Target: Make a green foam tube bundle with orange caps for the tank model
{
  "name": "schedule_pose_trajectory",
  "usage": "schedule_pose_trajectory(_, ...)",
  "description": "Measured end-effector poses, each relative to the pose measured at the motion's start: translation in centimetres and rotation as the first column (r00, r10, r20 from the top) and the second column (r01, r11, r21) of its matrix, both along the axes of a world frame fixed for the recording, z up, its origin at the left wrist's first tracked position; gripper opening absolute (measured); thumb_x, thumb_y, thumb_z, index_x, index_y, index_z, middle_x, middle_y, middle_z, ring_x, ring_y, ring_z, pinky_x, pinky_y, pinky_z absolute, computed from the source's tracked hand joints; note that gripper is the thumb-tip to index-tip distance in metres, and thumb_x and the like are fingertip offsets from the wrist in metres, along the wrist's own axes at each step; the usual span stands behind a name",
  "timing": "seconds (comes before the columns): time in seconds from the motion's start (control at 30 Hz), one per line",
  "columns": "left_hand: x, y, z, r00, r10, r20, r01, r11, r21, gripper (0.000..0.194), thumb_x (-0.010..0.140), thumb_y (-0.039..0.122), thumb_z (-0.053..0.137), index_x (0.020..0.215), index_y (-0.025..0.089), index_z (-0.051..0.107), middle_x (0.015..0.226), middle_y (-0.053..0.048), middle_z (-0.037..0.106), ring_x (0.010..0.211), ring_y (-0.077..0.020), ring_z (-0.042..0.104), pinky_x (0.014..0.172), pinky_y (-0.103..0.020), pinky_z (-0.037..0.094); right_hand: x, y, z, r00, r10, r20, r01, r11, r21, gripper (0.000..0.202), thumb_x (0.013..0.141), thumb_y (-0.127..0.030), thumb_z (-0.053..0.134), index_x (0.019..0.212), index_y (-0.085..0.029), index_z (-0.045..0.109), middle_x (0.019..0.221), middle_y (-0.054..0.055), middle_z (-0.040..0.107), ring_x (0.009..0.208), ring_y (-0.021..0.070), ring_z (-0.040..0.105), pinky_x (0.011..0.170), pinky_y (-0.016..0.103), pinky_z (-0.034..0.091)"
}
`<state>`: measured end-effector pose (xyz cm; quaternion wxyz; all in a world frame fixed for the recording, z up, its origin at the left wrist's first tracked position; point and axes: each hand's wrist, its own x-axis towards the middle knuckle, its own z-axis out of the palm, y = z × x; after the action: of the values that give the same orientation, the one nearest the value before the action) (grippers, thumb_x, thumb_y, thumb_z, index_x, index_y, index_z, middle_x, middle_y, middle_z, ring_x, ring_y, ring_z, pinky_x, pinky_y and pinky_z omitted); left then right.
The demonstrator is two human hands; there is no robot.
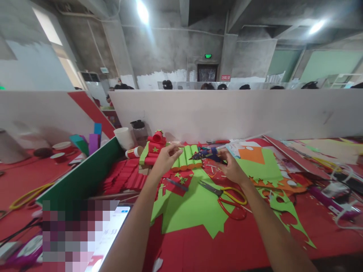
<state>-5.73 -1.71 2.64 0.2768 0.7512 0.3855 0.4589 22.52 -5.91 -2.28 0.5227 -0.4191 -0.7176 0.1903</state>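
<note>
My right hand (230, 165) is wrapped round a dark blue glue gun (208, 153), its nozzle pointing left. My left hand (170, 155) is beside a row of light green paper rolls (185, 156); its thumb and fingers curve towards each other, and anything between them is too small to make out. Left of it stands a stack of red paper rolls (154, 149) with a green star. Small green stars (181, 178) lie on a red piece below my hands. Scissors (222, 192) with yellow and red handles rest on a large green sheet (190, 215).
A green board (82, 170) stands at the left, near a lit phone (113, 234) and a white cup (124, 138). Green and orange paper scraps (292, 215) lie at the right, beside a purple power strip (326, 202). A white partition (227, 113) runs behind.
</note>
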Motion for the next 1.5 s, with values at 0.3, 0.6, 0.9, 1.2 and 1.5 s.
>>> schedule_pose_trajectory(0.3,1.5,-1.2,0.8,0.935,-0.012,-0.355,0.062,0.99,0.129,0.027,0.089,0.036,0.052,0.093,0.019,0.074,0.094,-0.009,0.071,0.084,-0.0205,0.062,0.075,-0.029,0.046,0.5,-0.4,-0.3,0.982,-0.043,0.182,0.056,0.996,-0.064,0.027,0.081,-0.02,0.062,0.108,-0.023,0.058,0.106,0.009,0.067,0.101,0.0229,0.065,0.086,0.04,0.054)
schedule_pose_trajectory(0.6,1.9,-1.6,0.7,0.885,-0.073,-0.461,0.144,0.982,0.122,0.024,0.086,0.029,0.055,0.092,0.018,0.075,0.092,-0.009,0.069,0.077,-0.0193,0.06,0.071,-0.029,0.045,0.4,-0.1,-0.4,0.983,0.044,0.181,-0.022,0.992,-0.121,0.028,0.08,-0.014,0.06,0.107,-0.024,0.058,0.106,0.006,0.068,0.103,0.0212,0.065,0.09,0.04,0.053)
schedule_pose_trajectory(0.9,1.8,-0.9,-0.3,0.91,-0.07,-0.409,0.104,0.993,0.061,0.026,0.086,0.035,0.053,0.082,0.017,0.07,0.081,-0.008,0.067,0.071,-0.0182,0.057,0.063,-0.027,0.042,1.2,0.1,-1.3,0.982,0.039,0.184,-0.022,0.995,-0.096,0.028,0.081,-0.019,0.064,0.109,-0.023,0.062,0.108,0.009,0.068,0.101,0.0225,0.066,0.087,0.04,0.055)
schedule_pose_trajectory(1.2,1.8,-0.8,-0.9,0.931,-0.12,-0.344,0.106,0.993,-0.06,0.028,0.085,0.042,0.055,0.08,0.017,0.068,0.071,-0.003,0.066,0.062,-0.015,0.056,0.055,-0.024,0.038,1.0,-1.0,0.5,0.973,0.116,0.198,-0.088,0.986,-0.144,0.025,0.081,-0.017,0.061,0.105,-0.025,0.062,0.102,0.003,0.069,0.095,0.0212,0.065,0.081,0.034,0.054)
schedule_pose_trajectory(1.5,2.0,-1.2,-0.5,0.924,-0.165,-0.346,0.13,0.984,-0.121,0.032,0.087,0.042,0.051,0.083,0.016,0.069,0.072,-0.004,0.065,0.062,-0.0147,0.054,0.055,-0.024,0.036,0.7,-1.3,1.2,0.967,0.155,0.202,-0.135,0.985,-0.109,0.016,0.082,-0.026,0.064,0.097,-0.023,0.061,0.099,0.004,0.067,0.093,0.0217,0.063,0.086,0.037,0.051)
